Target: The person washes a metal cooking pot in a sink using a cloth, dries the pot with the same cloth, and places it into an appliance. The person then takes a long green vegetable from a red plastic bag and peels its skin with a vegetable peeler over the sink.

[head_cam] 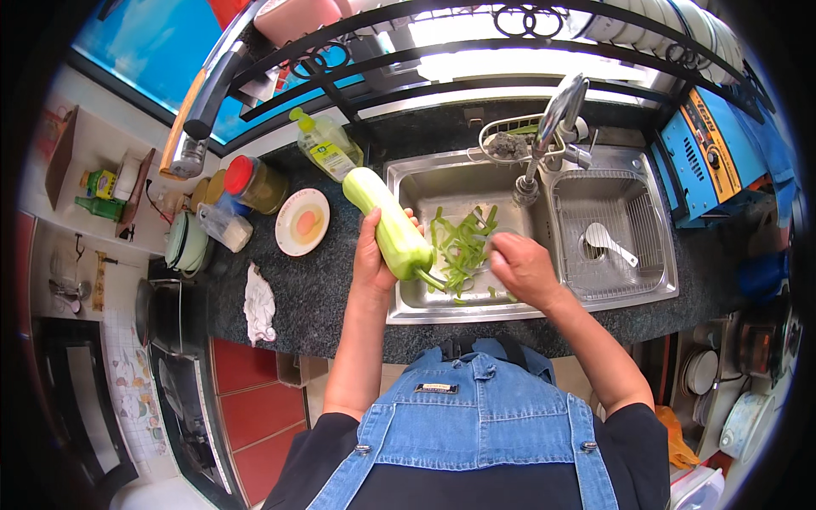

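Note:
My left hand (375,255) grips a pale green, peeled long gourd (392,226) over the left edge of the sink, its stem end pointing down to the right. Green peel strips (464,245) lie heaped in the left basin of the steel sink (510,313). Beside the heap, over the same basin, my right hand (524,268) is closed around a small blurred tool (500,237), possibly a peeler; its shape cannot be made out. The two hands are apart, and the tool does not touch the gourd.
A faucet (554,121) rises behind the sink. The right basin holds a wire rack and a white rice paddle (609,243). Left of the sink are a soap bottle (325,150), a plate with egg (302,222), a red-lidded jar (255,185) and a white cloth (259,307). A black rack hangs above.

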